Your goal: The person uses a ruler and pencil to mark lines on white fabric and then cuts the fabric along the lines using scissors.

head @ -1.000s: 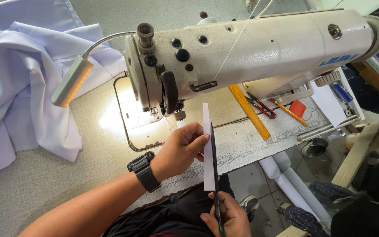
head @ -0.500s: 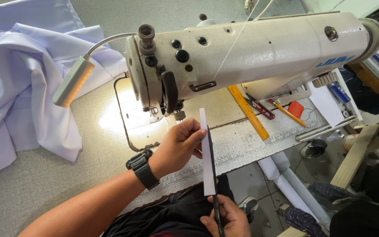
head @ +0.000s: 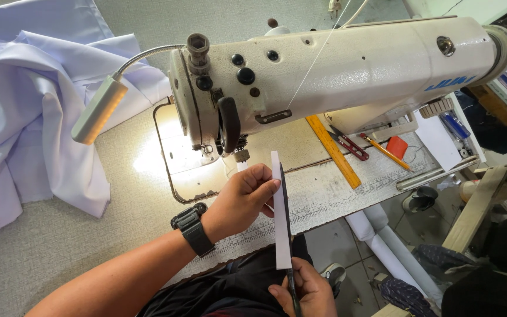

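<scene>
My left hand (head: 243, 199), with a black watch on the wrist, pinches a narrow white strip (head: 281, 235) of fabric or paper near its top end. The strip runs from the machine's needle area down toward my lap. My right hand (head: 306, 290) at the bottom edge grips dark scissors (head: 286, 223), whose long blade lies along the strip's right edge. A cream industrial sewing machine (head: 347, 70) stands just behind both hands.
White cloth (head: 36, 117) is heaped on the table at the left. A gooseneck lamp (head: 98, 111) lights the needle plate. A yellow ruler (head: 333, 149), red snips, a pencil and a red chalk piece lie under the machine arm. A wooden frame stands at right.
The scissors' blade has travelled further up along the strip toward its top end. My left hand has shifted slightly right with the strip.
</scene>
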